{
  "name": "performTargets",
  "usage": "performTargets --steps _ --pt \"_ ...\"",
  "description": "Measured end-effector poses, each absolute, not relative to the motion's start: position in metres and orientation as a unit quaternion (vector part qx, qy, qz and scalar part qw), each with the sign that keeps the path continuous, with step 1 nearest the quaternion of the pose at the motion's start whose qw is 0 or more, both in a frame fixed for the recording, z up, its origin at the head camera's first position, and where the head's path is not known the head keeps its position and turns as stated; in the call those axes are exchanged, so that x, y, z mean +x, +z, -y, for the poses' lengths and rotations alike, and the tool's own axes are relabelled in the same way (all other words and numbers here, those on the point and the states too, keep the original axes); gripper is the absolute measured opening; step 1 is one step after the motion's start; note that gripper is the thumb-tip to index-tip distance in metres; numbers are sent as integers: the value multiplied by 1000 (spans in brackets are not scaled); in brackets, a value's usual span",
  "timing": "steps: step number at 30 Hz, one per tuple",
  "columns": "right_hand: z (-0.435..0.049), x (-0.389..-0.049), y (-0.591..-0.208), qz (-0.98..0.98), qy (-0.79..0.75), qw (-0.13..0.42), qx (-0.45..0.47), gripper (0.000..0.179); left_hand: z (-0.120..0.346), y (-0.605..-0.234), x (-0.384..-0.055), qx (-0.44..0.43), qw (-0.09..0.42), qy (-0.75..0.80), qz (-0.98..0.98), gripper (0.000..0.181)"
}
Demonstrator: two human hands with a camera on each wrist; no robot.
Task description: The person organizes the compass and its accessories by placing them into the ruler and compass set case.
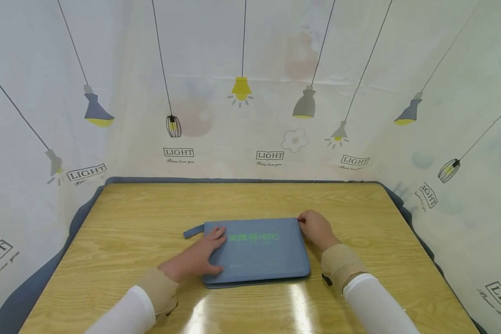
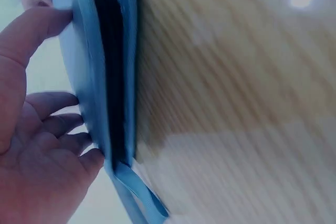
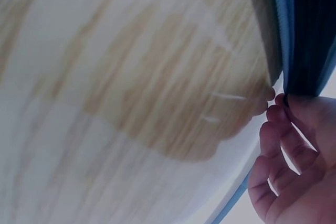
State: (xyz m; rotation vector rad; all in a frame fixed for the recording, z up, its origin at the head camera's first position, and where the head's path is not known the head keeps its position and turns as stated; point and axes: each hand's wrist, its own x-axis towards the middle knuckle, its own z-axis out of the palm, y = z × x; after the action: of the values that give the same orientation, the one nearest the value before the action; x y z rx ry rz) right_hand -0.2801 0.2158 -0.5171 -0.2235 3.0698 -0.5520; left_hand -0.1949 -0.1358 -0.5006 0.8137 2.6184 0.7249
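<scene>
A blue zippered pouch with green "HERO" lettering lies flat on the wooden table. My left hand rests on its left end, fingers spread over the top face. In the left wrist view, the pouch's edge gapes along the zipper, and a wrist strap hangs from one corner. At the far right corner my right hand pinches a small dark zipper pull between thumb and forefinger. The pouch's side stands partly unzipped beside that hand. What is inside cannot be made out.
Bare wooden tabletop surrounds the pouch, with light glare near the front. A cloth printed with hanging lamps rises behind the table and at both sides.
</scene>
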Motion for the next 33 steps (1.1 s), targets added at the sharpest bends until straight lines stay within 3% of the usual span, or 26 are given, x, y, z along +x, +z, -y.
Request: performTargets --steps 4,9,16,26,33 --pt "-215 -281 -517 -983 -171 15 -64 15 130 -500 -188 295 155 218 -917 94" --pt "-214 -281 -517 -984 -166 19 -62 16 121 -500 -181 306 116 127 -936 116" --pt "-215 -278 -517 -983 -167 1 -76 14 114 -501 -181 296 95 74 -947 115" --pt "-219 -264 -510 -986 -120 -27 -109 11 112 -495 -194 285 125 75 -947 114" --pt "-226 -262 -513 -983 -50 -92 -150 10 112 -493 -194 288 126 78 -946 113"
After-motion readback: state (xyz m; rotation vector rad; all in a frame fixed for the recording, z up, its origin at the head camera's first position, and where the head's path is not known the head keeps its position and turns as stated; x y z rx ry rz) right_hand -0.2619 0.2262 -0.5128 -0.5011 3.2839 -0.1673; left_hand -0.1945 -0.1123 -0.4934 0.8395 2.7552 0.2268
